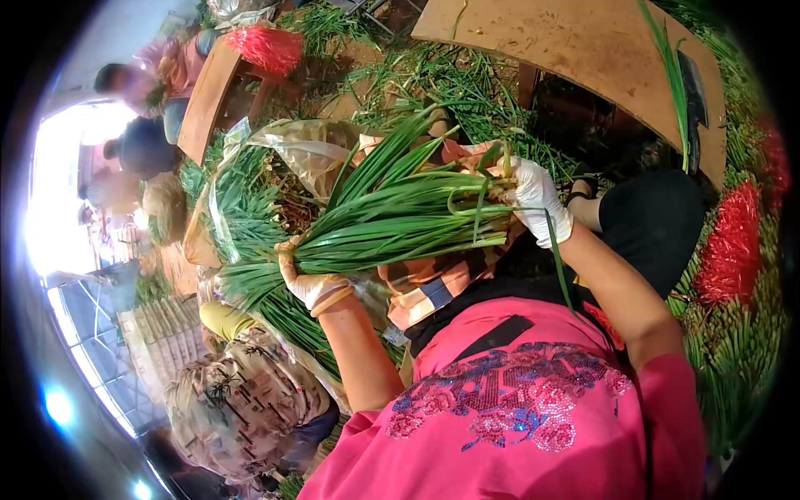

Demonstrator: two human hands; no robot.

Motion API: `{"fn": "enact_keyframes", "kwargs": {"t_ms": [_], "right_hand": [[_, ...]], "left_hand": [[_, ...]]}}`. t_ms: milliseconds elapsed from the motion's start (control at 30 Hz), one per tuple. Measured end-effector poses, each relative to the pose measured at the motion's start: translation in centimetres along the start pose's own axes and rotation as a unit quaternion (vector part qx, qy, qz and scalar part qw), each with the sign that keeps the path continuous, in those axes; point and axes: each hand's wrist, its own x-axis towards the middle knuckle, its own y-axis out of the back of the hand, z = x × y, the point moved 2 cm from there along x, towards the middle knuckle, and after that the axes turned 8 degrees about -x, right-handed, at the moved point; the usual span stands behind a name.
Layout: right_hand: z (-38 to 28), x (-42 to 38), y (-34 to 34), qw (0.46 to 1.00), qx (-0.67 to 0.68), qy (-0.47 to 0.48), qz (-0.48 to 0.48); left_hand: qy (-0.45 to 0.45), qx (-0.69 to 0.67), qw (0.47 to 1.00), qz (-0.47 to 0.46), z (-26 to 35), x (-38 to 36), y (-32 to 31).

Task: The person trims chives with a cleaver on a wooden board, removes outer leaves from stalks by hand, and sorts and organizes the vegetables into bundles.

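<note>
Head view: both gloved hands' grip clamped on green onion bundle (392,217); plastic bag (304,150) behind.

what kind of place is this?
Likely a produce-packing area or market stall for green onions. Both gloved hands, left hand and right hand, grip a bunch of green onions; more lie heaped by a wooden table, with red tie bundles.

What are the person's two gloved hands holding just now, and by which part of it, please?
Both hold one bunch of green onions: the left hand closes around one end, the right hand around the other.
</note>
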Motion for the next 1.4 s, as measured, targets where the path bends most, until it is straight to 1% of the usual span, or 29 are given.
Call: {"fn": "enact_keyframes", "kwargs": {"t_ms": [67,133,167,233,267,300,333,367,400,467,533,567,633,667,733,833,867,933,967,1000,1067,1100,1133,1200,1233,1267,1300,1333,1400], "right_hand": [[0.3,0.4,0.1,0.983,-0.148,0.089,0.063],[-2.6,-0.5,0.1,0.979,-0.183,0.067,0.052],[0.0,-0.2,0.2,0.997,0.024,0.042,0.057],[-0.5,-0.3,0.7,0.996,0.0,-0.07,0.063],[-1.0,-0.3,0.6,0.974,0.151,-0.151,0.07],[-0.9,0.0,1.2,0.943,0.211,-0.194,0.166],[-2.7,0.4,1.5,0.941,0.225,-0.108,0.228],[-1.6,0.5,5.5,0.902,0.401,-0.106,0.12],[-3.4,0.1,7.5,0.919,0.333,-0.039,0.206],[-4.4,-0.3,10.5,0.898,0.318,0.025,0.302],[-3.3,-0.2,9.4,0.953,0.2,-0.087,0.209],[-3.2,-1.1,7.6,0.973,0.097,-0.161,0.132],[-1.9,-1.9,3.9,0.99,0.062,-0.128,0.021],[1.4,-2.0,3.7,0.989,0.045,-0.142,0.005],[1.4,-1.3,1.0,0.994,0.068,-0.06,0.059],[1.0,-0.3,0.6,0.991,0.096,-0.052,0.074],[0.7,-0.2,0.7,0.994,0.041,-0.07,0.069],[-0.1,0.2,1.1,0.991,-0.069,-0.104,0.057],[0.8,0.4,0.7,0.975,0.028,-0.21,0.067],[0.0,0.4,0.5,0.962,0.04,-0.256,0.081],[1.2,0.4,-0.3,0.958,0.128,-0.232,0.114],[2.6,0.5,-0.5,0.972,0.141,-0.162,0.091],[1.7,-0.1,-1.4,0.989,0.064,-0.114,0.068],[2.6,-0.8,-3.6,0.975,0.218,-0.027,0.031],[2.7,-0.4,-3.0,0.838,0.536,-0.097,-0.018],[2.2,-0.2,-2.1,0.83,0.558,0.012,-0.014],[-0.8,-0.4,-0.9,0.937,0.346,-0.004,0.05],[-4.1,-0.6,0.3,0.987,0.113,-0.017,0.11],[-5.8,-0.3,2.2,0.951,0.282,-0.015,0.123]], "left_hand": [[-0.044,0.023,0.999,-0.006,-0.2,-1.2,-2.7],[-0.048,0.012,0.998,-0.034,0.4,-1.1,-3.1],[-0.041,0.024,0.998,-0.034,0.5,-1.3,-3.1],[-0.015,0.031,0.999,-0.027,0.3,-1.4,-3.0],[0.004,0.025,0.999,-0.023,0.0,-0.9,-2.8],[0.049,0.01,0.997,-0.055,-0.2,-0.2,-1.4],[0.014,0.006,0.998,-0.064,-0.1,1.6,1.0],[0.047,-0.018,0.998,-0.036,0.0,1.9,2.5],[0.081,-0.042,0.996,-0.007,0.2,1.7,3.5],[0.104,-0.059,0.993,-0.001,0.1,1.9,5.8],[0.064,-0.017,0.995,0.068,-0.6,2.0,6.5],[0.094,-0.046,0.992,0.067,-0.9,1.6,6.2],[0.078,-0.048,0.995,0.049,-1.0,1.4,6.0],[0.069,-0.048,0.996,0.04,-0.9,1.4,5.8],[0.053,-0.039,0.997,-0.046,-0.8,0.6,3.4],[0.04,-0.026,0.994,-0.099,-0.1,0.3,1.0],[-0.013,0.044,0.993,-0.105,0.3,0.3,0.5],[-0.02,0.017,0.995,-0.097,0.0,-1.5,-2.3],[-0.03,0.04,0.994,-0.095,-0.1,-2.1,-3.0],[-0.036,0.046,0.993,-0.103,-0.2,-2.5,-3.5],[-0.048,0.058,0.989,-0.123,-0.4,-3.0,-4.3],[-0.046,0.059,0.989,-0.13,-0.4,-2.7,-4.0],[-0.046,0.061,0.99,-0.121,-0.6,-2.9,-4.3],[-0.046,0.069,0.991,-0.102,-1.0,-3.7,-5.0],[-0.007,0.038,0.993,-0.113,-0.9,-3.2,-4.5],[-0.021,0.047,0.994,-0.095,-0.8,-2.8,-3.7],[-0.033,0.057,0.995,-0.076,-0.8,-2.5,-2.8],[0.041,0.004,0.998,-0.041,-0.4,-1.4,-1.6],[0.002,0.039,0.998,0.045,-0.9,0.5,1.7]]}}
